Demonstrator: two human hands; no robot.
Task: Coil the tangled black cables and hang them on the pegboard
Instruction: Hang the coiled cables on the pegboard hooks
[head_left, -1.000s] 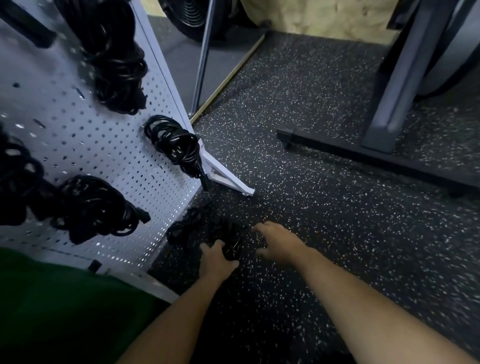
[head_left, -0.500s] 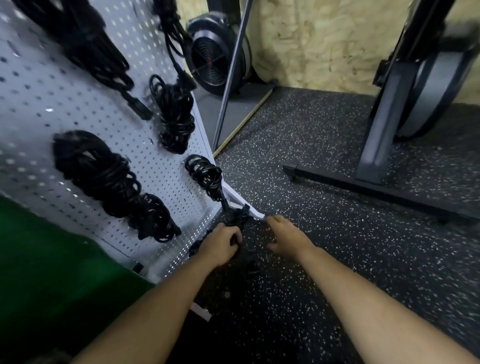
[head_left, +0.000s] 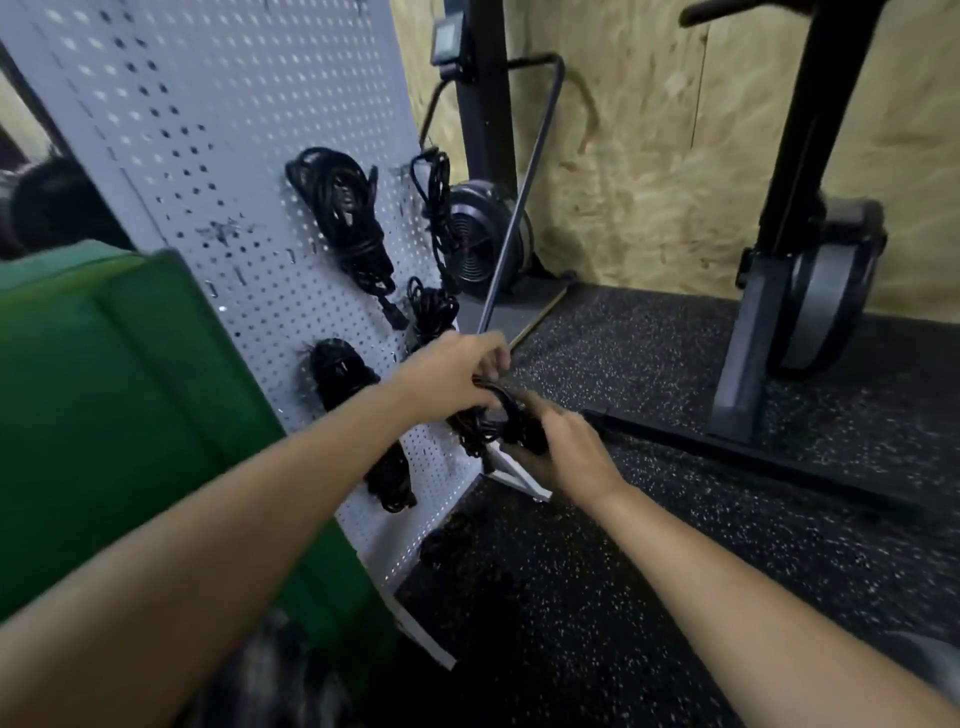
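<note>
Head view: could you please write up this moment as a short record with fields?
left grip: holds the top of the black cable bundle
right grip: holds the bundle's lower right side
bundle position: held above the speckled rubber floor, by the lower right edge of the pegboard
hung coils: at least four black ones on the pegboard
task state: bundle not yet hung

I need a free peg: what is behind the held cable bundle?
Behind the cable bundle show the pegboard and its white foot. The left hand and right hand cover any pegs there.
</note>
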